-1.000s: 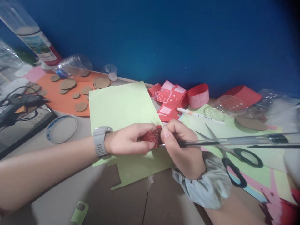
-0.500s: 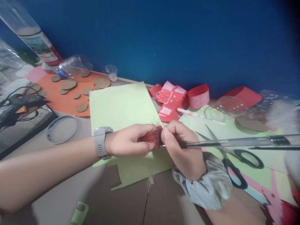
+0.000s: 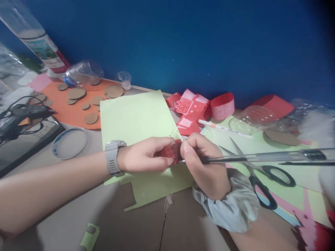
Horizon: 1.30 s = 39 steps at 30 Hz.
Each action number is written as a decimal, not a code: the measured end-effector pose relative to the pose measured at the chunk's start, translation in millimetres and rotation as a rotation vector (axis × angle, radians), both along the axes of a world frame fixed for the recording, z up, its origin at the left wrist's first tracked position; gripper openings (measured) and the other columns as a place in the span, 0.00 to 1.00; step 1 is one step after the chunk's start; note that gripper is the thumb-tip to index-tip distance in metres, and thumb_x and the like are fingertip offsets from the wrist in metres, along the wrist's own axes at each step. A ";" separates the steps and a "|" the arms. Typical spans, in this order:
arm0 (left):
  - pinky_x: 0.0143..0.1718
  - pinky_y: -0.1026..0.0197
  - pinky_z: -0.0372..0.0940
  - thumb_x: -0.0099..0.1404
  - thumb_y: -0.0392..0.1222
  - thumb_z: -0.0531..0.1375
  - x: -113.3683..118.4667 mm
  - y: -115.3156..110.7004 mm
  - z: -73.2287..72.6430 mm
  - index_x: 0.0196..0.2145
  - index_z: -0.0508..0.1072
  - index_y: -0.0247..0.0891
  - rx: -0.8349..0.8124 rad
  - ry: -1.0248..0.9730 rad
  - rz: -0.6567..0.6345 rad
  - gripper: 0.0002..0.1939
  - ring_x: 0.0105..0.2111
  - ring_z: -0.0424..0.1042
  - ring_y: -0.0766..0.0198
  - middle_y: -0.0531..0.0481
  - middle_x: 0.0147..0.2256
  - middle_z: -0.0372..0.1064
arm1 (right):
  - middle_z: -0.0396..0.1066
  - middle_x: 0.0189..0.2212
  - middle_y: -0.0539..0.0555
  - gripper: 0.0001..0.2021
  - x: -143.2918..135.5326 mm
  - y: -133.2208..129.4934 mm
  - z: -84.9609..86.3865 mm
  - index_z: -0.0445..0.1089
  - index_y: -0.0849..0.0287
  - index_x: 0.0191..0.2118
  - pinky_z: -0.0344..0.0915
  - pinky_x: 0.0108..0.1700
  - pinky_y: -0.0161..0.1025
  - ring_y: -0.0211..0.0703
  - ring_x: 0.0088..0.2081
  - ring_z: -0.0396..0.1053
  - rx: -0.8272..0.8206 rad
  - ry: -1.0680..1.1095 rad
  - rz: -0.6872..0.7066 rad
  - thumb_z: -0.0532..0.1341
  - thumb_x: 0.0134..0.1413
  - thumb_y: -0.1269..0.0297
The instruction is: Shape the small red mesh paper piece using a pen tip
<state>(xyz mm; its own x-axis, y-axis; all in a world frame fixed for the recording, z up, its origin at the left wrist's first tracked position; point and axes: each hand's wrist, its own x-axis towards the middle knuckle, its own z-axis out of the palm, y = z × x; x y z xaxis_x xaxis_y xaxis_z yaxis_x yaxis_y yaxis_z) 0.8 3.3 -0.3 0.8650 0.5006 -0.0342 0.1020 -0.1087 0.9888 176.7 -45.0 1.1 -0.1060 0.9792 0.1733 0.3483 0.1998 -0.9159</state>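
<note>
My left hand [image 3: 146,155], with a grey watch at the wrist, pinches a small red and dark checkered piece [image 3: 169,152] between thumb and fingers. My right hand [image 3: 205,164] is closed at the piece's right edge, its thumb and finger pressed together. A pen [image 3: 261,158] passes through the right hand, pointing left, its tip close beside the checkered piece. Both hands are over a light green paper sheet [image 3: 133,118], which has small dark specks near its right edge.
Black-handled scissors [image 3: 258,170] lie open at the right, by a white marker [image 3: 225,129]. Red paper pieces [image 3: 193,113] and clear plastic sit along the blue wall. Cardboard discs [image 3: 76,93] lie on orange paper at the left, near a tape roll [image 3: 54,146] and a bottle [image 3: 44,50].
</note>
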 end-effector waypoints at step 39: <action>0.25 0.65 0.61 0.64 0.35 0.55 -1.0 -3.3 -2.7 0.32 0.60 0.36 -0.075 -0.001 0.019 0.04 0.22 0.64 0.67 0.54 0.24 0.63 | 0.51 0.18 0.44 0.12 0.4 0.8 -1.5 0.52 0.56 0.22 0.50 0.22 0.33 0.33 0.20 0.51 0.018 0.018 0.038 0.53 0.55 0.70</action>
<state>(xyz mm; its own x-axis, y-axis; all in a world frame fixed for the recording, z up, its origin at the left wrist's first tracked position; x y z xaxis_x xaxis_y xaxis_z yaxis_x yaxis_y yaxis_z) -0.2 -0.1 -3.0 0.8556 0.5126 -0.0714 0.1022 -0.0322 0.9942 177.1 -44.2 -0.4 -0.1402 0.9711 0.1931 0.3238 0.2293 -0.9179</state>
